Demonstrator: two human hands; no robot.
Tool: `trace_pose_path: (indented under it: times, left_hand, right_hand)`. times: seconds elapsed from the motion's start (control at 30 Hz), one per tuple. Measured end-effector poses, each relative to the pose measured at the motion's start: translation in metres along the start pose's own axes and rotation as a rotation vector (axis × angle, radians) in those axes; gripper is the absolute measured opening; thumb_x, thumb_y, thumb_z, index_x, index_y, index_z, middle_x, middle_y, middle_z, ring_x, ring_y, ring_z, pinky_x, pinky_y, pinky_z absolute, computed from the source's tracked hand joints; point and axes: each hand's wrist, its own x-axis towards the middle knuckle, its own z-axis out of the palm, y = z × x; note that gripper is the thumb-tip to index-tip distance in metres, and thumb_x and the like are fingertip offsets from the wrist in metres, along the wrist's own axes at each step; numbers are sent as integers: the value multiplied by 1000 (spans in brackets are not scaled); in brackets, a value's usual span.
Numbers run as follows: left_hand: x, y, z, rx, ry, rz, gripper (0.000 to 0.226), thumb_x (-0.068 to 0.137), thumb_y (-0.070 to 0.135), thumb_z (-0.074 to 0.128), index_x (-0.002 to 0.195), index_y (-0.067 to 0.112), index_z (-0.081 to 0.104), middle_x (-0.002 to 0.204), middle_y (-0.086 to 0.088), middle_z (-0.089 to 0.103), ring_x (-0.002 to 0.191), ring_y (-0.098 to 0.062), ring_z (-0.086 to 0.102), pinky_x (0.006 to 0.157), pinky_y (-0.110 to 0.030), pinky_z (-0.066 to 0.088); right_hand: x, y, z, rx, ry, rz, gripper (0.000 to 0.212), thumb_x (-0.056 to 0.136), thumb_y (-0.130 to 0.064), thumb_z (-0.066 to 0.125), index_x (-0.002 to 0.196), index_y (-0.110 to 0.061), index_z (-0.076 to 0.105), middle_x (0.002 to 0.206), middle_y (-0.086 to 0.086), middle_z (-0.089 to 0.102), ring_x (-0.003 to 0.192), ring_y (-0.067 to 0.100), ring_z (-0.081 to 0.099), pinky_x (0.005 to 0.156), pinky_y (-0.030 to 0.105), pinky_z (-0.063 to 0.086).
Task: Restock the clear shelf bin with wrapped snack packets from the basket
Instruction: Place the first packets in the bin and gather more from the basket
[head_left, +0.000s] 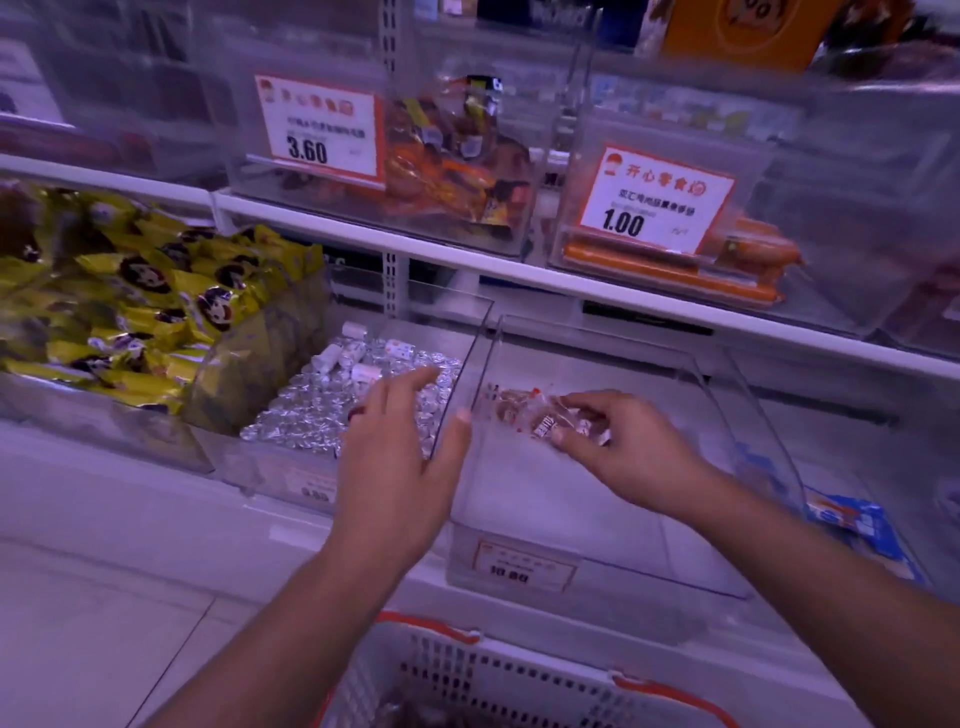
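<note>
Lay the wrapped snack packets (550, 418), now pinched in the right hand (623, 441) low inside the clear shelf bin (597, 540), flat toward the back. Steady the bin's left wall with the left hand (400, 457), fingers spread, gripping nothing. Return to the basket (519, 686) below for more.

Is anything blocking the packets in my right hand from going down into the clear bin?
Nothing visible. The right hand holds the wrapped snack packets already inside the open-topped clear bin, above its bare floor. The left hand rests on the bin's left wall, out of the way.
</note>
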Motion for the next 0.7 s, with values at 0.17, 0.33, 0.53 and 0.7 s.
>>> trace_pose_path:
  times: [0.17, 0.33, 0.53, 0.7]
  left_hand:
    - [-3, -23, 9, 182, -360, -28, 70, 94, 51, 52, 152, 28, 21, 146, 1, 49, 128, -26, 52, 107, -42, 39]
    - [-1, -31, 7, 234, -430, -3, 79, 95, 56, 47, 156, 31, 4, 154, 1, 40, 133, -28, 47, 111, -43, 35]
    - [-1, -25, 6, 224, -436, -15, 79, 95, 51, 48, 156, 33, 2, 152, 1, 40, 130, -28, 48, 107, -41, 38]
    - [-3, -24, 6, 195, -436, -23, 78, 96, 49, 50, 156, 32, 3, 154, 3, 38, 132, -27, 47, 108, -40, 37]
  right_hand:
    - [70, 42, 62, -302, -89, -74, 43, 91, -38, 63, 129, -19, 56, 123, 8, 63, 113, 30, 57, 90, 34, 46]
    - [93, 65, 105, -615, -98, -167, 47, 93, -35, 56, 139, -24, 51, 146, 10, 43, 133, 35, 33, 100, 42, 41]
    - [92, 84, 124, -574, -284, -171, 62, 105, -27, 26, 156, -6, -3, 165, 14, -2, 152, 28, -6, 123, 38, -11]
    - [91, 76, 126, -538, -257, -111, 63, 106, -31, 24, 156, -4, -2, 165, 13, -3, 152, 26, -11, 124, 43, -2]
